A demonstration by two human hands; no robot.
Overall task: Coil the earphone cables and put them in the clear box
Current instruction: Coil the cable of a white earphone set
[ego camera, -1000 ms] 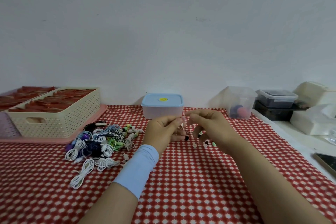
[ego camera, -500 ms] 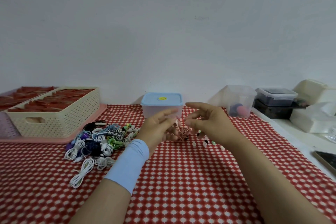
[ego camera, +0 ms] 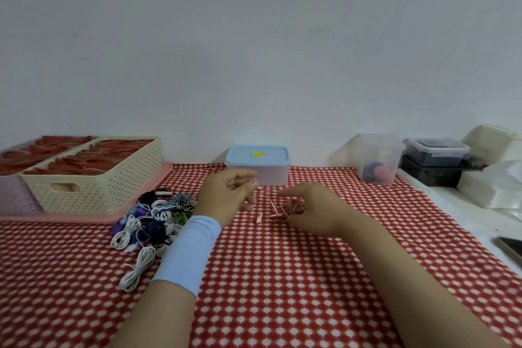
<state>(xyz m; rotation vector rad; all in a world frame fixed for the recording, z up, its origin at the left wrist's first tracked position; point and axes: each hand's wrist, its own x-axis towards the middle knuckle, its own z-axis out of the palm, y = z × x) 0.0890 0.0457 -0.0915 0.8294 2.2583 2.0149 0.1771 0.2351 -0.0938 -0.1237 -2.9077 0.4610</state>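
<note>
Item: pink earphone cable [ego camera: 284, 209], a loose tangle on the checked cloth [ego camera: 282, 277] between our hands.
Long axis: roughly left to right, with the pale end piece [ego camera: 258, 218] trailing left.
Right hand [ego camera: 315, 206]: fingers curled over the tangle, gripping it.
Left hand [ego camera: 226, 196]: curled; we cannot tell whether it pinches a strand.
Step, as we judge: coiling.
Next: gather even loops, then carry them to the clear box [ego camera: 378, 150], well apart on the right.

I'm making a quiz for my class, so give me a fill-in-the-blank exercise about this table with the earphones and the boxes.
1. The lidded box by the wall has a ___ lid with a yellow sticker.
2. The pink earphone cable is touched by the fingers of the ___ hand.
3. The pile of coiled earphones lies on the ___ side of the wristband.
Missing words: blue; right; left.
</note>
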